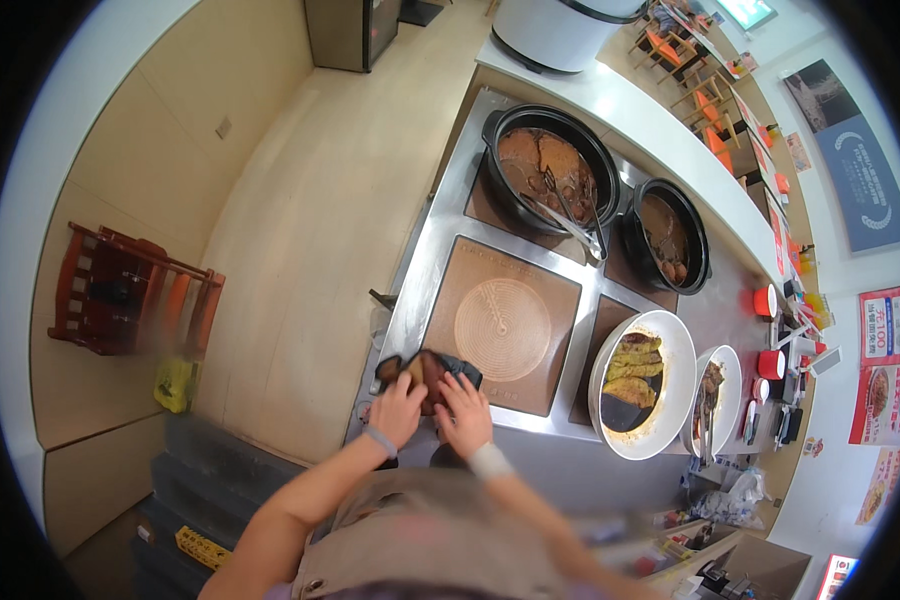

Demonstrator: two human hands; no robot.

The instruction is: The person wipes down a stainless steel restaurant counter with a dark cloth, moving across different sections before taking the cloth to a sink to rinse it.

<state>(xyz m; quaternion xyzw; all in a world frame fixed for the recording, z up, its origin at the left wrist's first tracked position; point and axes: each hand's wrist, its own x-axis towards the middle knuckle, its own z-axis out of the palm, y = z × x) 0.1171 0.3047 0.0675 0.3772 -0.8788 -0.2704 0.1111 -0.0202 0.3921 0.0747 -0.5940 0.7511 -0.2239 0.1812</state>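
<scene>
At the near left corner of the steel cooktop, a dark brown and black cloth-like bundle (pixel 433 375) is bunched up; blur hides what it is exactly. My left hand (pixel 399 411) pinches its near left side, with the fingers bent. Across its right part lies my right hand (pixel 465 416), fingers spread over the dark material and thumb towards the left hand. A brown square hob plate (pixel 502 330) with a ringed circle lies just beyond both hands. To the right, a white pan (pixel 679 382) holds several green stuffed pieces in dark sauce.
A large black pot (pixel 607 142) of brown broth holds tongs (pixel 570 225); a smaller black pot (pixel 699 225) stands beside it. Farther right is another white pan (pixel 727 401). A white ledge (pixel 645 112) borders the cooktop. Left on the floor is a reddish wooden chair (pixel 139 292).
</scene>
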